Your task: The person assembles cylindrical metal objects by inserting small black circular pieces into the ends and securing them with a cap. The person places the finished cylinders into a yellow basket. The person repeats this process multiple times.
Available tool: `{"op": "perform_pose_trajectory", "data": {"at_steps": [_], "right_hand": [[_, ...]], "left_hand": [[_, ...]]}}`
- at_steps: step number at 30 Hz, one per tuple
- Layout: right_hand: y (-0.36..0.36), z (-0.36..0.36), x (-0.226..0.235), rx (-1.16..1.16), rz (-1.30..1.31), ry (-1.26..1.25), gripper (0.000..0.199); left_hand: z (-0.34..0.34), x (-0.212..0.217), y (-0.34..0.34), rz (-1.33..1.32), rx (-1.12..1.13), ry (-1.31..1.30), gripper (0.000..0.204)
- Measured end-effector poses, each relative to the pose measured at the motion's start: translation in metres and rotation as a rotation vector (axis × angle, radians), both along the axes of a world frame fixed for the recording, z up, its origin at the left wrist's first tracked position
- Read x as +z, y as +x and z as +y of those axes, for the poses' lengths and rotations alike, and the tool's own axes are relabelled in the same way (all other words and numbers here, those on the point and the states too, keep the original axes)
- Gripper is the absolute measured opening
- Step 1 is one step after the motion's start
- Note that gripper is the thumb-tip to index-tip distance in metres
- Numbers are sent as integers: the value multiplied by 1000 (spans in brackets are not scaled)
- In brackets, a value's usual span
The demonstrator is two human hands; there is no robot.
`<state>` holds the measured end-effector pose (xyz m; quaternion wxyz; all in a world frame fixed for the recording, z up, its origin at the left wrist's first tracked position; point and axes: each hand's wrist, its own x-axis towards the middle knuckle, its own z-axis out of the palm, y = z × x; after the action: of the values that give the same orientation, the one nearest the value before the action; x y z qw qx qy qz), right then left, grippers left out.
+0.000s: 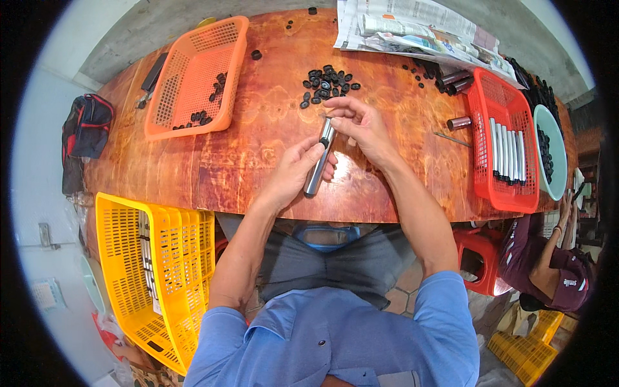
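Observation:
In front of me a shiny silver metal tube (316, 169) with black bands is held tilted over the table. My left hand (298, 161) is wrapped round its middle, the thumb lying on a black part. At the tube's upper end is my right hand (358, 125), its fingers bent in a pinch. What lies between those fingertips is too small to make out. Just beyond both hands a loose pile of small black caps (327, 84) lies on the wooden table (271, 129).
An orange basket (193, 126) with some black caps stands left. To the right are a red basket (506, 197) of silver tubes, a pale green bowl (558, 184) of black parts, and newspapers (412, 32). Yellow crates (164, 277) flank my left side. Another person (548, 271) is at far right.

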<state>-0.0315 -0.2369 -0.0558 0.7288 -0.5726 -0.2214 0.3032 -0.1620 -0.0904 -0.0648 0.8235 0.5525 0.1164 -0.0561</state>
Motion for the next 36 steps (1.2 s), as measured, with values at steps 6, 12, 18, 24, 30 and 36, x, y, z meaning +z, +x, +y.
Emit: {"op": "perform_pose_trajectory", "data": {"at_steps": [6, 12, 18, 24, 30, 36], "right_hand": [[4, -3, -1, 29, -9, -16, 38], [18, -12, -5, 48, -165, -120, 33], [27, -29, 10, 90, -354, -456, 26], [27, -50, -2, 149, -615, -726, 20], [-2, -60, -9, -22, -459, -558, 19], [-13, -60, -23, -102, -577, -474, 20]], "left_hand": [[3, -5, -1, -34, 9, 131, 37], [8, -5, 7, -197, 30, 773, 31], [3, -13, 17, -570, 122, 1491, 38], [-10, -16, 21, -687, 41, 1654, 35], [-6, -22, 19, -756, 76, 1604, 39], [-6, -22, 15, -729, 63, 1563, 38]]}}
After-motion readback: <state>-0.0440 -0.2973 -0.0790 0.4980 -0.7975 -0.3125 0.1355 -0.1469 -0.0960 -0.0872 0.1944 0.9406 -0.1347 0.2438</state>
